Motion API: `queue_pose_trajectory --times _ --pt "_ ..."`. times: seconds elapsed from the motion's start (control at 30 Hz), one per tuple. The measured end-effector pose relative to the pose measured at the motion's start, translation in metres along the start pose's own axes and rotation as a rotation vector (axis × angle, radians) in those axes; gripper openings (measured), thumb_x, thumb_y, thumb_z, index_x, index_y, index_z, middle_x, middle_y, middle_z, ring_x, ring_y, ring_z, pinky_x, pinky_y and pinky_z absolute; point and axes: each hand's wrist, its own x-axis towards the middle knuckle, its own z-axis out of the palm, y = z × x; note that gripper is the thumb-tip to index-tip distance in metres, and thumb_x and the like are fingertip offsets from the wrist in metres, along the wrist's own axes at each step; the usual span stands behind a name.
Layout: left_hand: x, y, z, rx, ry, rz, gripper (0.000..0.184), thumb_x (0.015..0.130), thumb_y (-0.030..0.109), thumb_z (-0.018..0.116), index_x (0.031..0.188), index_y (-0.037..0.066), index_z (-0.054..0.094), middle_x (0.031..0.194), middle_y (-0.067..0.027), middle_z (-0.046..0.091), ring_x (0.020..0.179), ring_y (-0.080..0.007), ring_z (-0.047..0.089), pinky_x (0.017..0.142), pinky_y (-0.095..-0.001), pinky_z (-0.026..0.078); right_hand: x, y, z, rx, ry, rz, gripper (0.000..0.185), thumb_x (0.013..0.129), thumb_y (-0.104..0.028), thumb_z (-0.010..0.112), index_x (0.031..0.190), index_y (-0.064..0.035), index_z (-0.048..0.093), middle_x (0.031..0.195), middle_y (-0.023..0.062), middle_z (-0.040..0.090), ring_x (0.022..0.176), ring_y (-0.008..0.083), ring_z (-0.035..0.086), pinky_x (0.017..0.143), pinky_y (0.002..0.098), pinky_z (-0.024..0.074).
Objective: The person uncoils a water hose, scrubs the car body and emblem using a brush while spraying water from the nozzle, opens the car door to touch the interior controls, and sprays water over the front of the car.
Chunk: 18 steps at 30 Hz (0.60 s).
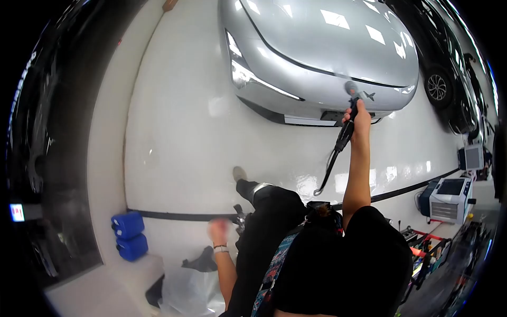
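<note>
A long black hand tool [346, 132] is gripped in my right hand [360, 119], arm stretched forward. Its roundish grey head [351, 89] is at the front edge of the silver car's hood [317, 42]; whether it touches the paint I cannot tell. A thin dark hose or cable [328, 171] trails from its lower end. Beside my leg, at the lower left, my left hand [219, 232] is smeared by motion, with a band on the wrist, so its fingers do not show clearly. The car's lit-looking headlamp [245, 74] faces me.
Two blue jerrycans [130, 235] stand by the left wall. Below my left hand is clear plastic sheeting [190, 290] with a grey piece on it. A grey-white machine [449, 198] and a cart with tools [422, 253] stand right. A dark car [449, 74] is behind.
</note>
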Motion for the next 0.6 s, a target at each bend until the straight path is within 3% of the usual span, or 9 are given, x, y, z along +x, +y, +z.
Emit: queue_pose_trajectory --times 0.1,0.17,0.3,0.33,0.37,0.43,0.47,0.57,0.6 --pt "0.051 -0.015 -0.071 0.135 -0.037 0.015 0.016 0.093 0.013 0.054 0.106 0.006 0.057 0.094 -0.0081 0.064 0.088 -0.0246 0.065 0.072 -0.0365 0.052 -0.007 0.012 0.045 -0.055 -0.236 0.112 0.032 0.103 -0.038 0.048 0.103 -0.0066 0.053 0.071 0.0029 0.054 0.052 0.009 0.049 0.047 0.0255 0.0444" --pt "0.075 -0.001 -0.109 0.271 -0.065 0.013 0.016 0.093 0.014 0.054 0.107 0.005 0.057 0.094 -0.0087 0.064 0.086 -0.0243 0.066 0.069 -0.0357 0.053 -0.014 0.013 0.073 -0.062 -0.237 0.05 0.032 0.103 -0.038 0.048 0.103 -0.0068 0.054 0.07 0.0028 0.055 0.049 0.0091 0.049 0.046 0.0253 0.0444" --pt "0.107 0.058 -0.158 0.469 -0.088 -0.013 0.019 0.093 0.015 0.055 0.109 0.005 0.057 0.094 -0.0096 0.064 0.082 -0.0232 0.066 0.066 -0.0345 0.053 0.021 0.022 0.081 -0.004 0.198 -0.222 0.033 0.103 -0.036 0.048 0.092 -0.0056 0.052 0.068 0.0046 0.056 0.048 0.0138 0.052 0.046 0.0295 0.0472" --pt "0.102 0.082 -0.163 0.325 -0.035 -0.065 0.019 0.094 0.015 0.055 0.11 0.005 0.056 0.095 -0.0097 0.064 0.081 -0.0231 0.066 0.065 -0.0343 0.053 0.029 0.023 0.076 0.003 0.346 -0.278 0.034 0.103 -0.036 0.048 0.089 -0.0047 0.051 0.067 0.0049 0.054 0.049 0.0149 0.052 0.046 0.0309 0.0473" --pt "0.109 0.079 -0.178 0.179 0.022 -0.12 0.02 0.094 0.015 0.055 0.11 0.005 0.056 0.095 -0.0099 0.064 0.079 -0.023 0.066 0.063 -0.0341 0.053 0.037 0.022 0.069 0.037 0.363 -0.355 0.033 0.103 -0.033 0.046 0.099 -0.0009 0.054 0.069 0.0045 0.052 0.051 0.0151 0.053 0.048 0.0311 0.0461" --pt "0.138 0.068 -0.208 0.424 -0.001 0.175 0.019 0.094 0.015 0.055 0.11 0.005 0.056 0.095 -0.01 0.064 0.078 -0.0236 0.066 0.062 -0.0354 0.053 0.04 0.016 0.058 0.047 0.5 -0.397 0.033 0.102 -0.033 0.047 0.099 -0.0009 0.053 0.069 0.0051 0.052 0.05 0.0158 0.053 0.047 0.0317 0.0469" --pt "0.152 0.074 -0.216 0.479 -0.036 0.149 0.019 0.094 0.015 0.055 0.11 0.006 0.056 0.094 -0.01 0.064 0.077 -0.0241 0.067 0.061 -0.0363 0.053 0.038 0.014 0.061 0.05 0.51 -0.409 0.033 0.102 -0.033 0.047 0.099 -0.0009 0.053 0.069 0.0051 0.052 0.05 0.0158 0.053 0.047 0.0317 0.0469" --pt "0.168 0.123 -0.204 0.265 0.077 -0.398 0.026 0.095 0.018 0.053 0.116 0.005 0.058 0.093 -0.0121 0.064 0.074 -0.0261 0.066 0.059 -0.0412 0.052 0.016 0.02 0.063 -0.091 0.644 -0.431 0.034 0.101 -0.034 0.048 0.096 -0.0017 0.055 0.069 0.005 0.054 0.05 0.0156 0.053 0.046 0.0317 0.0458" --pt "0.173 0.135 -0.196 0.23 0.086 -0.47 0.026 0.095 0.019 0.053 0.116 0.005 0.058 0.093 -0.0123 0.064 0.076 -0.0264 0.066 0.061 -0.0416 0.052 0.008 0.024 0.063 -0.089 0.529 -0.317 0.034 0.101 -0.035 0.048 0.095 -0.0024 0.056 0.069 0.0048 0.055 0.05 0.0154 0.053 0.047 0.0309 0.0451"
